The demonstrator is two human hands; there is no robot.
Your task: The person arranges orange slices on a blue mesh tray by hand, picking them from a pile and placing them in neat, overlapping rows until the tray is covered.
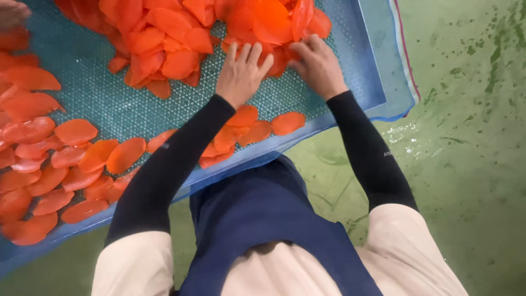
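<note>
i see left hand [241, 74] fingers spread flat on the orange slice pile [208, 33] at the blue mesh tray [109, 104] far end, right hand [316, 66] curled pinching a slice, likely separating them.

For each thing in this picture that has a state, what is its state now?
Left hand: palm down, fingers spread, resting on the heap.
Right hand: fingers bent, touching slices at the heap's edge.
Heap of orange slices: piled loosely, overlapping.
Flat orange slices: laid out in a single layer, in rows.
Blue mesh tray: partly covered, bare in the middle.
Green floor: wet, stained.
</note>
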